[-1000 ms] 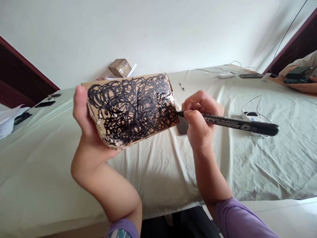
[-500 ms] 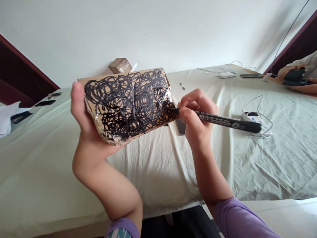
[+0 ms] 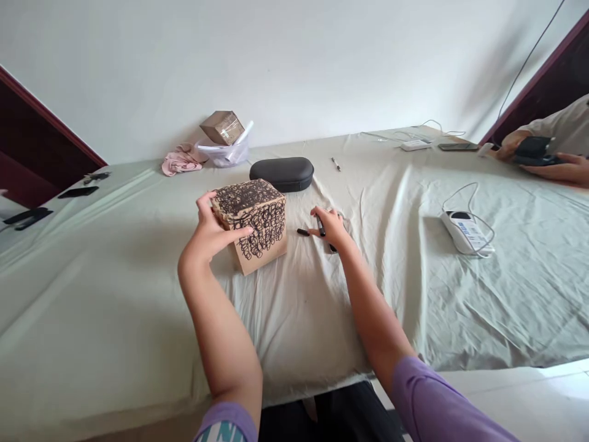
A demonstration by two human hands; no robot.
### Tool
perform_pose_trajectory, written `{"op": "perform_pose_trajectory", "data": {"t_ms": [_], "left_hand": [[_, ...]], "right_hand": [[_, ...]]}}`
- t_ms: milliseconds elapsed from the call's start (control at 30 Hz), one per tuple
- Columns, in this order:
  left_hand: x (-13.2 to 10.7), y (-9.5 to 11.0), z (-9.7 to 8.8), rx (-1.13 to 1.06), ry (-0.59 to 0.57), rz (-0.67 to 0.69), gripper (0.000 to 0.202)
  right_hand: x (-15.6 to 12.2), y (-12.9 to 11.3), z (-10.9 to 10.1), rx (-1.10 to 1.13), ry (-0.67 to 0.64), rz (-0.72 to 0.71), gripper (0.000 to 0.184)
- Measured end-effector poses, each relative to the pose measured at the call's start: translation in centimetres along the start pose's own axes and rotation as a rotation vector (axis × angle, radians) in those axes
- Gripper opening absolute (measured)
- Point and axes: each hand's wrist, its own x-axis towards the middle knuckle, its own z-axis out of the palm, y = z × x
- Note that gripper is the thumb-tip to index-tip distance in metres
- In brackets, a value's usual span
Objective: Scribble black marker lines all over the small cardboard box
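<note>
Centre of the sheet-covered table (image 3: 115,294), head view: scribbled cardboard box (image 3: 252,222) sits down flat. Left hand (image 3: 209,230) at its 9 o'clock, thumb and fingers clasped on the box's near-left corner. Right hand (image 3: 332,228) at the box's 3 o'clock, fingers closed round black marker (image 3: 321,226). Marker cap (image 3: 302,232) lies between box and right hand. Black case (image 3: 281,173) at box's 12 o'clock.

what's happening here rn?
A person sits at a cloth-covered table. Their left hand grips a scribble-covered cardboard box that rests on the cloth. Their right hand lies on the table with a black marker between the fingers; what looks like its cap lies just beside it. A black case sits behind the box. Another person's hands hold a dark device at far right.
</note>
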Motion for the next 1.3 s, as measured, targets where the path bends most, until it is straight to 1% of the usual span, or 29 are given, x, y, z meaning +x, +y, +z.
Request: {"op": "perform_pose_trajectory", "data": {"t_ms": [33,100,167,233,300,333,400,467,500,567,600,633,667,733,767,833,867,900,967,1000,1033,1100,1133,1167,1233,1300], "left_hand": [[0.0,0.0,0.2,-0.017,-0.023,-0.051,0.113],[0.0,0.2,0.4,-0.03,-0.069,-0.104,0.111],[0.0,0.4,0.4,-0.011,-0.098,-0.11,0.11],[0.0,0.4,0.3,0.038,-0.108,-0.116,0.116],[-0.1,0.4,0.1,0.109,-0.087,-0.119,0.125],[-0.2,0.6,0.0,0.141,-0.056,-0.109,0.128],[-0.5,1.3,-0.2,0.184,0.032,-0.045,0.13],[-0.8,2.9,0.0,0.204,0.132,0.093,0.117],[-0.9,3.9,0.3,0.211,0.173,0.177,0.106],[-1.3,6.3,1.2,0.2,0.27,0.348,0.074],[-1.5,7.4,1.7,0.161,0.286,0.391,0.058],[-1.8,8.5,2.3,0.094,0.261,0.405,0.044],[-2.0,9.4,2.8,0.017,0.185,0.395,0.035],[-2.5,10.5,3.6,-0.127,0.049,0.368,0.031],[-2.7,10.8,3.8,-0.181,0.007,0.365,0.03],[-3.0,10.9,3.9,-0.266,-0.006,0.394,0.025],[-3.0,10.7,3.8,-0.302,-0.009,0.413,0.022],[-3.0,10.6,3.7,-0.34,-0.025,0.432,0.019],[-2.9,10.2,3.6,-0.406,-0.057,0.457,0.015],[-2.9,10.1,3.6,-0.435,-0.065,0.469,0.015],[-2.9,10.0,3.6,-0.456,-0.066,0.479,0.014],[-2.9,10.1,3.7,-0.481,-0.053,0.494,0.013],[-2.9,10.1,3.8,-0.48,-0.051,0.497,0.013],[-2.9,10.2,3.9,-0.473,-0.055,0.497,0.013],[-3.0,10.3,4.0,-0.443,-0.068,0.485,0.015],[-3.1,10.3,4.0,-0.415,-0.073,0.479,0.016]], "right_hand": [[-0.2,0.4,0.8,-0.058,-0.064,0.023,0.039],[-0.4,0.8,2.1,-0.095,-0.113,0.037,0.038],[-0.5,0.7,2.9,-0.081,-0.112,0.016,0.037],[-0.5,0.6,3.5,-0.067,-0.105,0.0,0.036],[-0.4,0.4,3.6,-0.045,-0.087,-0.007,0.033],[-0.3,0.3,3.4,-0.029,-0.075,-0.008,0.032],[0.0,-0.2,2.4,0.014,-0.039,-0.022,0.031],[0.3,-1.5,0.7,0.127,0.068,-0.095,0.03],[0.4,-2.5,-0.4,0.229,0.17,-0.167,0.029],[0.2,-5.2,-2.6,0.403,0.38,-0.332,0.025],[-0.2,-6.7,-3.6,0.443,0.461,-0.413,0.025],[-0.7,-8.3,-4.5,0.461,0.496,-0.488,0.025],[-1.3,-9.8,-5.2,0.469,0.51,-0.553,0.025],[-2.6,-12.3,-6.3,0.463,0.499,-0.671,0.024],[-3.2,-13.2,-6.8,0.45,0.491,-0.718,0.023],[-4.2,-14.1,-7.5,0.457,0.445,-0.775,0.023],[-4.4,-14.2,-7.8,0.494,0.417,-0.766,0.023],[-4.6,-14.2,-8.0,0.556,0.391,-0.729,0.025],[-4.5,-13.9,-8.3,0.741,0.361,-0.58,0.036],[-4.4,-13.9,-8.4,0.858,0.363,-0.49,0.038],[-4.2,-13.9,-8.4,0.979,0.372,-0.411,0.035],[-3.9,-14.2,-8.2,1.195,0.372,-0.305,0.021],[-3.9,-14.4,-8.1,1.274,0.356,-0.282,0.016],[-3.8,-14.6,-8.0,1.327,0.33,-0.274,0.014],[-3.9,-15.0,-7.9,1.377,0.274,-0.286,0.015],[-4.1,-15.2,-7.8,1.403,0.254,-0.305,0.018]]}}
